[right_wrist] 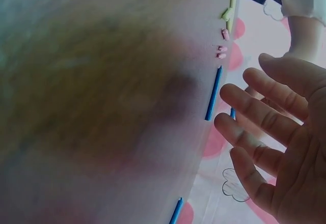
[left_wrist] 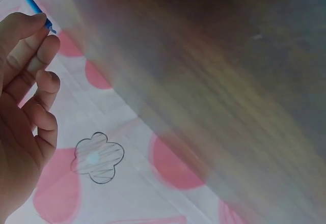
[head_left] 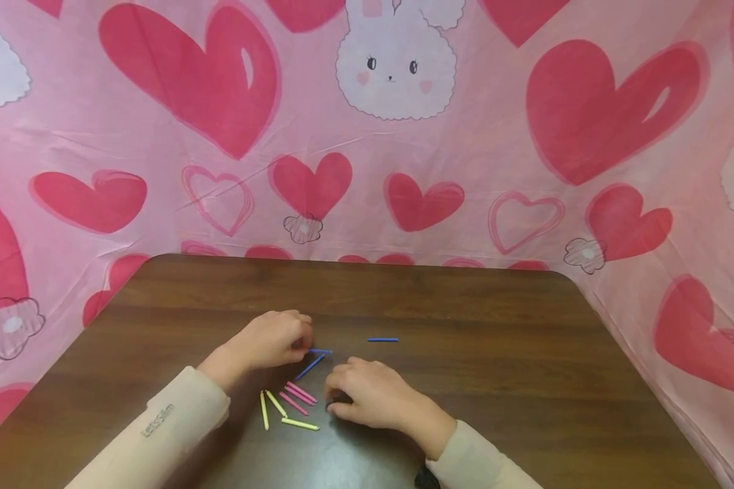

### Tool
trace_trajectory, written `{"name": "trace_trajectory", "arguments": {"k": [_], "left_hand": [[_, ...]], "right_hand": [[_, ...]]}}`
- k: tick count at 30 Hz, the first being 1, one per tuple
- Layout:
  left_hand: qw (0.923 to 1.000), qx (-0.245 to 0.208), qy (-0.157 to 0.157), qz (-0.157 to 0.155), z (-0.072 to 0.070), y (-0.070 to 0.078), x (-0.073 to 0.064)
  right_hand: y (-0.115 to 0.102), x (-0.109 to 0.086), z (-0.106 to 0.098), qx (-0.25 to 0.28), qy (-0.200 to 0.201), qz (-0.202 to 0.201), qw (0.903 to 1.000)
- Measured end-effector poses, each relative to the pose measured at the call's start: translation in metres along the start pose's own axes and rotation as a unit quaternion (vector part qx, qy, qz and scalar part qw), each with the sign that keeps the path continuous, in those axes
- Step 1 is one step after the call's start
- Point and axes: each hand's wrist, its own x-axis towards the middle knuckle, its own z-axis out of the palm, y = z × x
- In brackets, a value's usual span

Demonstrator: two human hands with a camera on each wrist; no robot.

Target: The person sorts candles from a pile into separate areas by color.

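In the head view my left hand (head_left: 275,339) pinches a thin blue candle (left_wrist: 36,7) between thumb and fingertips; a short wick shows at its end in the left wrist view. A second blue candle (head_left: 309,367) lies slanted on the table just below it, overlapping its tip in the head view. My right hand (head_left: 373,394) is held low over the table with loosely bent fingers and nothing in them. Left of it lie several pink candles (head_left: 294,403), with yellow candles (head_left: 300,424) beside them. Another blue candle (head_left: 382,339) lies alone beyond the right hand.
The dark wooden table (head_left: 495,326) has rounded far corners. A pink cloth (head_left: 367,149) printed with hearts and a rabbit hangs behind it and along both sides. A dark strap (head_left: 427,477) shows by the right sleeve.
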Motion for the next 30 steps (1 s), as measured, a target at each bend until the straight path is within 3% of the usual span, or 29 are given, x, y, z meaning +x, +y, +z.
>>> {"name": "trace_trajectory", "arguments": {"k": [16, 25, 30], "left_hand": [[0.9996, -0.028, -0.002, 0.002, 0.000, -0.004, 0.033], [0.9964, -0.083, -0.017, 0.001, 0.002, -0.008, 0.049], [0.9958, -0.090, -0.019, 0.000, 0.006, -0.006, 0.056]], "right_hand": [[0.000, 0.001, 0.002, -0.002, 0.003, -0.006, 1.0000], [-0.004, 0.002, 0.002, -0.001, -0.009, -0.003, 1.0000], [-0.006, 0.001, 0.002, -0.005, -0.008, -0.003, 1.0000]]}}
